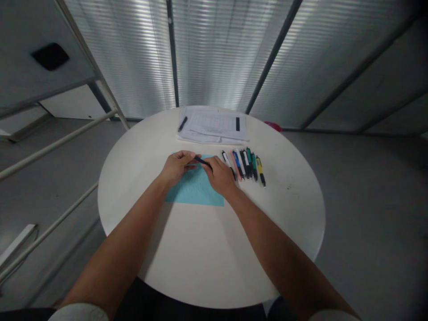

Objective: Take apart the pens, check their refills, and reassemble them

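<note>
Between my two hands is a dark pen (pixel 203 162), slanting down to the right over a light blue sheet (pixel 195 189). My left hand (pixel 179 167) pinches its upper left end. My right hand (pixel 219 174) has its fingers closed round the lower right end, so part of the pen is hidden. Just right of my right hand lies a row of several pens, among them a blue one (pixel 238 164), a green one (pixel 254 166) and a yellow and black one (pixel 261 170). The blue sheet lies flat, partly covered by both hands.
A stack of printed papers (pixel 214 127) lies at the far side of the round white table (pixel 197 254). On it are a black pen (pixel 182 124) and a short black strip (pixel 237 124). Metal rails (pixel 56 149) stand left of the table, and a ribbed translucent wall (pixel 217 53) rises behind it.
</note>
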### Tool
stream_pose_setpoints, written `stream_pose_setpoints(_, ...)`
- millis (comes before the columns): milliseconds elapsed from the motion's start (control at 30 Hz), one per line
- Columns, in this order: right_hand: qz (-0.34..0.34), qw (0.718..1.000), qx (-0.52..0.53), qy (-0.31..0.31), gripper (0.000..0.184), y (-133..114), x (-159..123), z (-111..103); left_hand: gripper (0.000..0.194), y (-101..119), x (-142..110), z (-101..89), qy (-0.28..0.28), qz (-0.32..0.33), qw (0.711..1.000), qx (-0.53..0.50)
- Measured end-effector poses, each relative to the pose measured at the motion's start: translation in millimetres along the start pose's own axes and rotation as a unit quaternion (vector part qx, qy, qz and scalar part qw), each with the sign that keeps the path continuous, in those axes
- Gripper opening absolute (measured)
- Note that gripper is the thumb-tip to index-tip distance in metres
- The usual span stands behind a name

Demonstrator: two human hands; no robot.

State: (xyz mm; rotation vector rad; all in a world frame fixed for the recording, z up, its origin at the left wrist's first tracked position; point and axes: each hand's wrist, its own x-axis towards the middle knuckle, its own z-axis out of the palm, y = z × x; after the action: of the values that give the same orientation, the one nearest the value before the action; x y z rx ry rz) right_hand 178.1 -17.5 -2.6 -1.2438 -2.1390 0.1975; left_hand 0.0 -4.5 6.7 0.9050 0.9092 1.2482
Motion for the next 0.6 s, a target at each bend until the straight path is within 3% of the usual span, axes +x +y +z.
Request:
stream_pose_setpoints(133,-0.001,1.000,0.022,-0.022,0.033,3.1,-1.0,2.6,0.027,-0.8,0.4,-2.4,-0.018,0.015,1.000,-0.004)
stream_pose_setpoints(300,0.009,0.998,0.051,0.022,0.030,6.7,-1.0,6.3,0.028,1.1,-0.5,-1.0,-0.028,0.004,0.999,-0.029)
stream_pose_setpoints(467,0.006,0.999,0.040,-0.008,0.032,5.2,-1.3,3.7,0.025,2.0,-1.0,-0.4,-0.029,0.010,0.999,-0.034)
stream_pose_setpoints(600,0.014,0.998,0.061,0.021,0.029,7.2,-1.3,5.4,0.025,1.6,-0.3,-1.9,-0.028,0.014,0.999,-0.036)
